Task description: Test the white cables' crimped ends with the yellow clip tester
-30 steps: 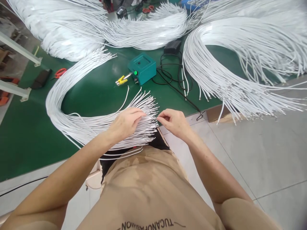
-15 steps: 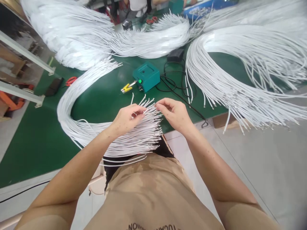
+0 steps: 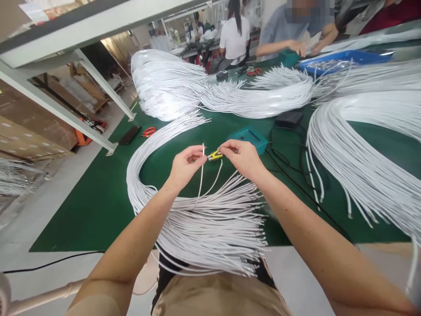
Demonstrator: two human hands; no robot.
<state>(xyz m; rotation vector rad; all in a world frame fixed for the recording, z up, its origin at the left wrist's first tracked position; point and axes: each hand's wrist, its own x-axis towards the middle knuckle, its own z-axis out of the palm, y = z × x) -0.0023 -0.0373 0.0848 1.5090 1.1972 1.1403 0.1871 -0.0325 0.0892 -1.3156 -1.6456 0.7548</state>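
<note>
My left hand (image 3: 187,166) pinches one white cable (image 3: 201,175) near its end, which stands up above the fingertips. Just right of it, my right hand (image 3: 241,156) has its thumb and fingers together at the yellow clip (image 3: 215,155) in front of the teal box (image 3: 249,137). What those fingertips hold, if anything, is too small to make out. Below both hands a bundle of white cables (image 3: 217,228) fans out to the right over the table edge.
More white cable bundles (image 3: 259,98) lie across the green table (image 3: 85,210). Red scissors (image 3: 149,131), a dark case (image 3: 130,135), black cords (image 3: 289,175) and a blue tray (image 3: 345,59) are there too. People sit beyond, and metal posts (image 3: 105,94) stand left.
The view has tilted up, showing people beyond the table. Both hands have moved from the bundle's cable ends to the yellow clip, and the left hand has one cable raised.
</note>
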